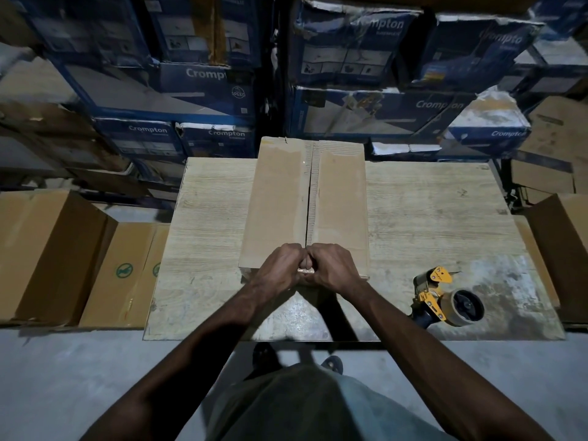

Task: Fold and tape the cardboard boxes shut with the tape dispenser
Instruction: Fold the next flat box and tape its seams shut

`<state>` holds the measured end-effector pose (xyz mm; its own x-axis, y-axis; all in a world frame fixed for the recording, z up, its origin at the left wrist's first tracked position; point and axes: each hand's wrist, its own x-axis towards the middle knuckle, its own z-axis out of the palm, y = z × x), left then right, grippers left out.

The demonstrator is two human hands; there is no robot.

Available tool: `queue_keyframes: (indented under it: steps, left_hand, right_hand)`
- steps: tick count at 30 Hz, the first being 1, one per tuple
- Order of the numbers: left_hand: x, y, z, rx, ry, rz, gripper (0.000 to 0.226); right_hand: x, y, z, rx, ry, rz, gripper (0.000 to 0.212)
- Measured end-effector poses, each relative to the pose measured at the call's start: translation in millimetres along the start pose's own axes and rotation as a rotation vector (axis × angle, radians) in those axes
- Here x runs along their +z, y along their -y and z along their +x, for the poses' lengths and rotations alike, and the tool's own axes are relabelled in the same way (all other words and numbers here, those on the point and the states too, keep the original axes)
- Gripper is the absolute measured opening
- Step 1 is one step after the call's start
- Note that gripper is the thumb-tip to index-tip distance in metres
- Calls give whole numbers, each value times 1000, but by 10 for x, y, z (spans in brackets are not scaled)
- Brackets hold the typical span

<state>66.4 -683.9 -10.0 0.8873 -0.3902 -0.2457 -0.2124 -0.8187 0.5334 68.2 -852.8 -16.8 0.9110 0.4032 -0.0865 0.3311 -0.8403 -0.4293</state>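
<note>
**On counter (429,218): cardboard box (340,198) folded, taping unclear**

Mid-counter, both flaps (276,198) down, seam (309,192) closed; glossy beside it, prob tape, can't confirm. Off to right, tape dispenser (445,297) lying well apart from hands. At near edge, left hand (280,268) & right hand (334,265) curled knuckle to knuckle over box's rim at seam.

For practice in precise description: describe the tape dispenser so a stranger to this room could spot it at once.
Find the pale wooden table before the stacked blue cartons. Near its front right corner, right of the cardboard box, lies the tape dispenser. It alone is yellow, carrying a roll of tape on a dark hub.
</note>
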Motion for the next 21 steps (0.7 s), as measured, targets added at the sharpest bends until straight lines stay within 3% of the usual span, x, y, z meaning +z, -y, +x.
queue_keyframes:
  steps: [3,7,10,14,21]
  left_hand:
    - [-24,-66,-19,-9,-21,-59,34]
    - [-21,12,-84,-46,-33,-15,40]
    - [-89,251,-152,-119,-53,21,39]
    - [-298,610,-249,-103,-39,217,44]
    - [-566,901,-268,-207,10,422,58]
  right_hand:
    - [45,53,35,22,-19,-57,48]
    - [34,33,9,23,36,-75,52]
    - [-24,-90,-98,37,67,-116,39]
    - [-187,-422,-316,38,65,-173,38]
    - [-359,-758,-549,178,47,-142,55]
